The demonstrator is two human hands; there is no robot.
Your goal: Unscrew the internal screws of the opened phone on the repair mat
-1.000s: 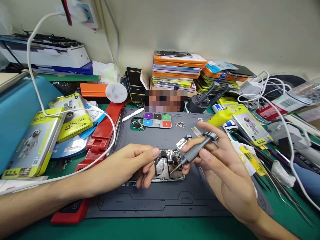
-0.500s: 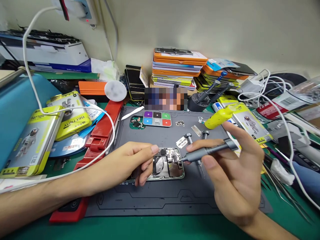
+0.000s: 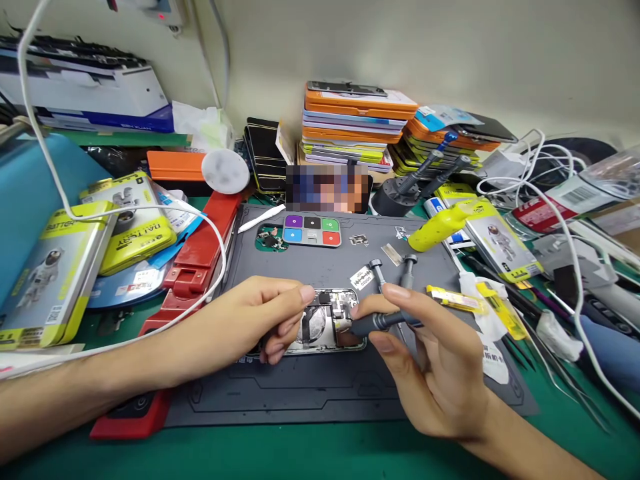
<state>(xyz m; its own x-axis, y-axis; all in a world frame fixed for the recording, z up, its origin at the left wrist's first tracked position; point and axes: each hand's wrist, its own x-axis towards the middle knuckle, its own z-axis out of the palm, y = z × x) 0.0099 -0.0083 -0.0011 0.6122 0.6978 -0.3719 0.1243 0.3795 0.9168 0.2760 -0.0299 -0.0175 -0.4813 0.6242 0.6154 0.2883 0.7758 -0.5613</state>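
An opened phone (image 3: 317,327) lies on the dark work mat (image 3: 280,393), its inner parts and round coil showing. My left hand (image 3: 277,313) is closed over the phone's left end, thumb and forefinger together near the upper edge, other fingers curled by the lower edge; that end is hidden. In my right hand (image 3: 440,360) a grey screwdriver (image 3: 377,324) is gripped between thumb and fingers, slanting toward the phone's right part. Its tip is hard to make out. Beyond it, two more screwdrivers (image 3: 409,270) and a razor blade (image 3: 363,278) lie on the mat.
Behind are a colored-square tray (image 3: 313,231), a small circuit board (image 3: 271,238), a yellow bottle (image 3: 443,227) and a screwdriver stand (image 3: 397,199). A red clamp-like tool (image 3: 193,267) and battery boxes (image 3: 55,280) sit left. Tweezers (image 3: 565,380) lie right. A white cable (image 3: 220,247) loops across the left.
My right hand has moved left and the screwdriver now points more toward the phone, its cap end behind the fingers. The left hand stays on the phone. The view has shifted slightly.
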